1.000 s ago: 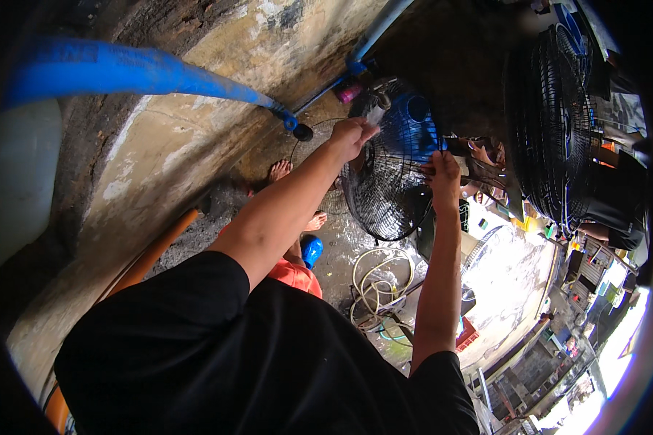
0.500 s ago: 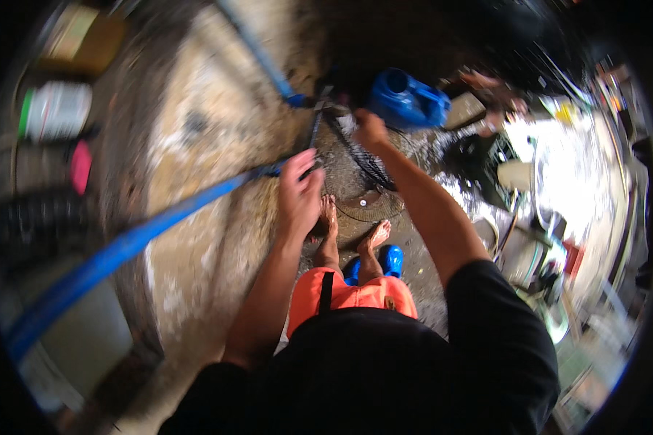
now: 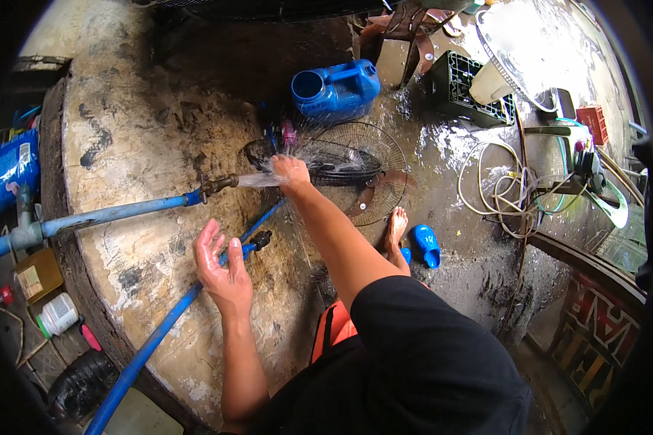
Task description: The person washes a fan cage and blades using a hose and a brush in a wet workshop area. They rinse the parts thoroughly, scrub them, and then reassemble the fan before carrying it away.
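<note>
Water gushes from a brass tap point(image 3: 218, 186) on the end of a blue pipe point(image 3: 116, 216). My right hand point(image 3: 291, 172) is in that stream, and splashes cover its fingers. Just beyond it on the wet floor lie round wire fan guards point(image 3: 394, 161), with a brown fan blade point(image 3: 395, 177) among them. A small pink object point(image 3: 289, 133) is close above the hand. My left hand point(image 3: 223, 272) is raised, wet and holding nothing, its fingers spread beside a second blue pipe with a black valve point(image 3: 262, 240).
A blue jug point(image 3: 337, 90) with its top cut open lies past the guards. Farther right are a dark crate point(image 3: 453, 80), a standing fan point(image 3: 495, 80) and a coiled pale hose point(image 3: 495, 190). Blue clogs point(image 3: 426, 245) sit by my foot. Bottles and containers line the left ledge.
My right hand has moved from beside the blue jug to the water stream. My left hand stays open, now lower and left. The view has shifted, bringing the running tap into sight.
</note>
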The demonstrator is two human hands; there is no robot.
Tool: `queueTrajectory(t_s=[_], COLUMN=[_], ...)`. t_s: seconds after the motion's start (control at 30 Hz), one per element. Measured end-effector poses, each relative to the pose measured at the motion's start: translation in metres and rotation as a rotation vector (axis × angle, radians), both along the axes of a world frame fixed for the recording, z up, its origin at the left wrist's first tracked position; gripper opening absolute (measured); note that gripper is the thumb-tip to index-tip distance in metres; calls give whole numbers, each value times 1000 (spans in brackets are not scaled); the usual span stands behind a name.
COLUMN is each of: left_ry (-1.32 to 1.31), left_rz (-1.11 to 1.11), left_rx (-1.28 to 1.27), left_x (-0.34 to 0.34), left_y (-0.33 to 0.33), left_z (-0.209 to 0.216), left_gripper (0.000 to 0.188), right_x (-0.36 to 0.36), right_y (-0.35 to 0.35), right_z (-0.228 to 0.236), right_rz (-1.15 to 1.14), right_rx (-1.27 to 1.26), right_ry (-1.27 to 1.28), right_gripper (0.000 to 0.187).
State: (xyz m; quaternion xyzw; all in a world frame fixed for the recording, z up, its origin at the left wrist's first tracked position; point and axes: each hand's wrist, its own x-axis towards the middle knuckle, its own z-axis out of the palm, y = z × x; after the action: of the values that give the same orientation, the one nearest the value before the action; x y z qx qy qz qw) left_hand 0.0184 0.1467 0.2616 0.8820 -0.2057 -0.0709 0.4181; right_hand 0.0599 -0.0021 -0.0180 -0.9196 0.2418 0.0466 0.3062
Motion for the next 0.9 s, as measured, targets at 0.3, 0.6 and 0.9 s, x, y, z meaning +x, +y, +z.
queueTrajectory(t_s=[0.3, 0.6, 0.9], left_ry=[148, 463, 419], left_rz=[-98, 58, -78], left_rx=[151, 307, 240], left_x=[-27, -108, -95], left_y=[35, 117, 87], left_z=[-70, -142, -176], left_gripper=[28, 26, 25], right_x=[-121, -275, -393], right_y=[-55, -150, -201], right_z=[18, 197, 274], right_rz=[-204, -275, -326], right_rx=[196, 156, -55], right_ry=[11, -394, -198], right_gripper=[19, 8, 17])
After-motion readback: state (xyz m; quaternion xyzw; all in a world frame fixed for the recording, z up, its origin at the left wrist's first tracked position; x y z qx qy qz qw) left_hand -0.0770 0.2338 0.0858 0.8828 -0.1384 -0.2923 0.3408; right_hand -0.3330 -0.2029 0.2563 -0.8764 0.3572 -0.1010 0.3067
